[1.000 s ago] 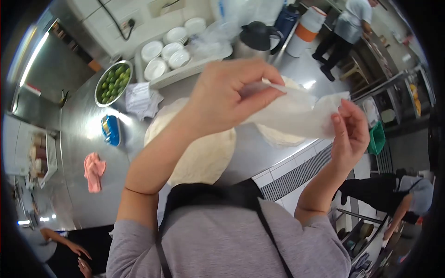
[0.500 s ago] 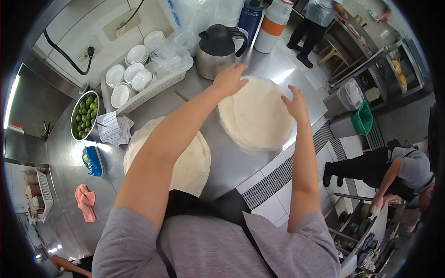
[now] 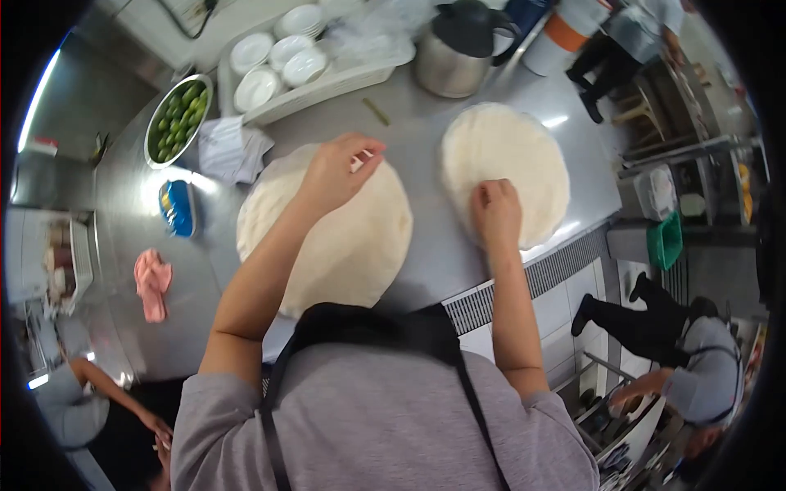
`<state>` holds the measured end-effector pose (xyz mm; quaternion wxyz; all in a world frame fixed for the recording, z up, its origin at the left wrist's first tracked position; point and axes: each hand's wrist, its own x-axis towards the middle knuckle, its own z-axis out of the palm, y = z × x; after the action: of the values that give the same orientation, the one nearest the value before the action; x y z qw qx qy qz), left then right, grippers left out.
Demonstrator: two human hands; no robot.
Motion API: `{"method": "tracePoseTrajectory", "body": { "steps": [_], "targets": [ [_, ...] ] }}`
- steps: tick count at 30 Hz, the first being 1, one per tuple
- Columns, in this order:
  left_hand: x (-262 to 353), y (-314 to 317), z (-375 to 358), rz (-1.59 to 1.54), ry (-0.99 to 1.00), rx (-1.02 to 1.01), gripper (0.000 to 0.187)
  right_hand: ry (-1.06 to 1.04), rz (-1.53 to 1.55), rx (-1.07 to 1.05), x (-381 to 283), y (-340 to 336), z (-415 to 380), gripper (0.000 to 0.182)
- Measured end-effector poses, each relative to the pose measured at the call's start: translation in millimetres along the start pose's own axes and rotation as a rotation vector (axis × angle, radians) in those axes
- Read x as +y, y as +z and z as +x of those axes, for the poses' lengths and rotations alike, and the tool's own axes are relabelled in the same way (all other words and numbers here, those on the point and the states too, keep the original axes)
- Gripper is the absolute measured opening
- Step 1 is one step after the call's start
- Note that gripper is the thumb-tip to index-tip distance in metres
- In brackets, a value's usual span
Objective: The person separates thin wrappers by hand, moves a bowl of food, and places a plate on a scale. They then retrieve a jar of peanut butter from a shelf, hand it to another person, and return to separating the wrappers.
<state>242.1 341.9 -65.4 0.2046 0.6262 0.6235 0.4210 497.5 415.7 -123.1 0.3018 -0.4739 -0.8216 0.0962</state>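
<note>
My left hand [image 3: 340, 170] is over the upper part of the left stack of thin round dough sheets [image 3: 348, 254]. Its fingers are bent, and a gap shows between thumb and forefinger with nothing in it. Over the left side of a second stack of pale dough sheets [image 3: 524, 155] is my right hand [image 3: 498, 214], its fingers curled in. What the right fingers hold, if anything, I cannot tell. Both stacks lie on a steel table [image 3: 430, 237], a strip of bare metal between them.
Behind the stacks stand a white basket [image 3: 327, 100] of small bowls and a steel jug [image 3: 454, 61]. A bowl of green limes [image 3: 180, 123], papers [image 3: 233, 149], a blue packet [image 3: 178, 209] and a pink cloth [image 3: 152, 285] lie leftward. Co-workers are at left and right.
Both hands have come back from the far edge of the right stack. The left hand moved over to the left stack; the right fingers curled in. The view has shifted.
</note>
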Motion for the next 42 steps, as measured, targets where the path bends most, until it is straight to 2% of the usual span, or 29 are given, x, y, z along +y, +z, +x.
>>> {"method": "tracePoseTrajectory", "body": {
  "steps": [2,4,7,10,12,14,18,20,22,23,25,27,29,31,33,35,36,38,42],
  "targets": [
    [-9.9,-29.2,-32.6,0.040,-0.064,0.079,0.013,-0.014,0.014,-0.038,0.8,-1.7,4.7,0.010],
    [-18.5,-54.0,-64.9,0.129,-0.214,0.238,0.013,0.147,0.130,-0.099,-3.1,-4.7,8.5,0.010],
    [-21.7,-78.8,-111.3,0.283,-0.376,0.373,0.015,-0.017,0.024,-0.052,-18.4,-2.2,12.5,0.009],
    [-36.4,-90.8,-156.3,0.312,-0.543,0.485,0.017,0.011,0.167,-0.110,-54.2,-5.5,16.1,0.010],
    [-34.9,-96.3,-177.6,0.346,-0.589,0.533,0.019,-0.061,0.242,-0.146,-72.3,0.3,14.2,0.013],
    [-27.5,-100.2,-191.9,0.165,-0.807,0.345,0.021,-0.174,0.369,-0.249,-97.7,3.2,9.3,0.010],
    [-28.6,-85.6,-215.6,-0.001,-0.771,0.447,0.026,-0.333,0.483,-0.423,-149.9,14.1,-10.9,0.008],
    [-30.0,-80.6,-225.4,0.059,-0.747,0.523,0.027,-0.470,0.546,-0.507,-168.8,21.9,-22.1,0.008],
    [-24.3,-81.4,-229.6,-0.383,-0.874,0.483,0.028,-0.524,0.607,-0.563,-181.5,27.9,-32.5,0.008],
    [-23.5,-78.9,-232.1,-0.385,-0.877,0.496,0.028,-0.553,0.661,-0.612,-186.9,29.2,-37.8,0.009],
    [-21.4,-72.6,-236.7,-0.664,-0.910,0.506,0.027,-0.575,0.699,-0.682,-198.7,29.9,-47.9,0.010],
    [-14.5,-68.5,-235.8,-0.760,-0.912,0.530,0.026,-0.589,0.735,-0.743,-212.0,28.0,-55.6,0.012],
    [-4.0,-66.1,-231.0,-0.856,-0.909,0.543,0.025,-0.438,0.682,-0.969,-225.6,22.8,-58.7,0.019],
    [8.6,-65.5,-224.0,-1.152,-0.822,0.568,0.024,-0.392,0.697,-0.977,-231.6,32.2,-60.4,0.022],
    [17.9,-66.1,-216.7,-1.107,-0.821,0.548,0.025,-0.352,0.714,-0.981,-230.2,41.4,-59.6,0.025],
    [19.2,-66.6,-214.5,-1.059,-0.827,0.531,0.025,-0.134,1.015,-1.043,-227.9,47.2,-60.8,0.023],
    [18.5,-66.7,-214.5,-1.025,-0.818,0.530,0.026,-0.130,1.015,-1.041,-227.7,46.7,-58.5,0.023],
    [15.6,-66.1,-213.8,-0.994,-0.808,0.523,0.027,0.186,1.147,-1.324,-225.2,44.0,-50.5,0.016],
    [11.5,-64.9,-213.6,-0.957,-0.831,0.489,0.029,0.236,1.162,-1.382,-218.8,49.7,-51.0,0.013]
  ]
}}
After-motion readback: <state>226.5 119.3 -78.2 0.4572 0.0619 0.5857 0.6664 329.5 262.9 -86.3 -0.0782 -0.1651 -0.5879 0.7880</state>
